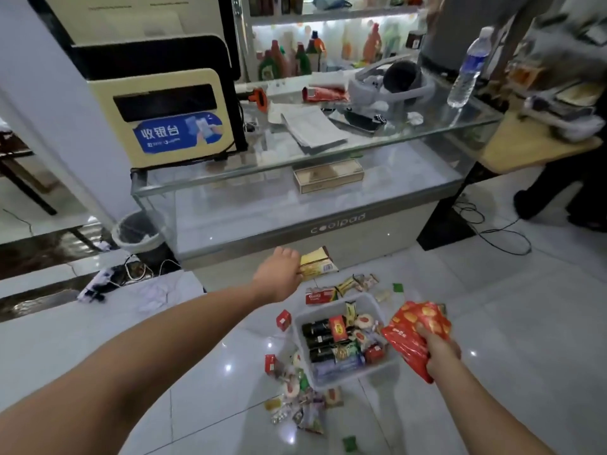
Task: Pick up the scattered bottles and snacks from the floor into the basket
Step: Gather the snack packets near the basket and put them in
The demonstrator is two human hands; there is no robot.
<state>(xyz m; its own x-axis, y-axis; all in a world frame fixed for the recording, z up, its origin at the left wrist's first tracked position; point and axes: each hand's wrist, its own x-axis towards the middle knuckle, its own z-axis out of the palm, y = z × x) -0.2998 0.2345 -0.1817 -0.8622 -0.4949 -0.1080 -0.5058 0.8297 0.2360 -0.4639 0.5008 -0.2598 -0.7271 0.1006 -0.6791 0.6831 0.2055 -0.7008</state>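
Observation:
A clear plastic basket (377,302) stands on the white tiled floor, holding dark bottles and several small snacks. My right hand (438,353) grips a red snack bag (412,330) just right of the basket's rim. My left hand (279,274) reaches far forward and holds the edge of a yellow snack packet (317,262) lying by the foot of the counter. Loose snacks (299,402) lie scattered in front of the basket, and more wrapped snacks (348,285) lie behind it. Small red boxes (283,320) sit at its left.
A glass display counter (295,198) rises right behind the packet, with a cash register (164,119) and a water bottle (469,67) on top. A bin (139,234) and cables stand at the left. A person's legs (558,192) and floor cables are at the right.

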